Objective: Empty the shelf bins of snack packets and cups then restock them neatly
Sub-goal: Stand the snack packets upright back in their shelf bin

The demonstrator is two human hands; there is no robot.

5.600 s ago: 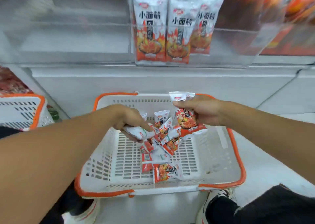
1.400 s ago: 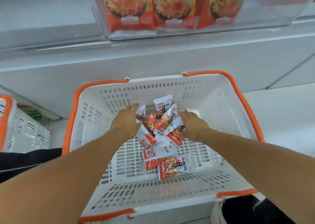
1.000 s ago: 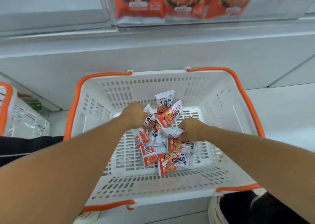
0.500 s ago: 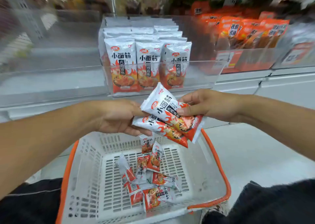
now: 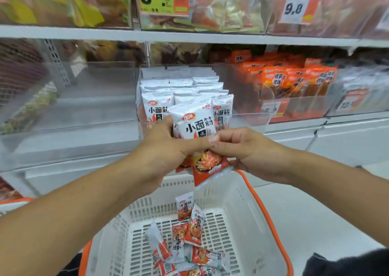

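1. The shelving (image 5: 189, 35) fills the wall ahead, tier over tier of clear bins. The tier at chest height matters here: its left bin (image 5: 69, 107) looks bare through the acrylic, and the middle bin (image 5: 248, 119) holds white-and-red snack packets stood upright in rows (image 5: 156, 107).
2. Below, a white shopping basket with orange rim (image 5: 271, 229) sits on the floor, with a loose heap of the same packets (image 5: 185, 240) on its bottom.
3. This looks like the restocking step: bin part filled, basket not yet cleared.
4. The left hand (image 5: 164, 149) and right hand (image 5: 248, 149) meet just in front of the middle bin. Both sets of fingers are curled round a small bunch of packets (image 5: 196, 126), held upright with the print facing out; how many are in the bunch I cannot tell.
5. Next, I judge, the bunch must clear the bin's front lip and settle against the standing rows, faces forward, edges squared, before the fingers let go.
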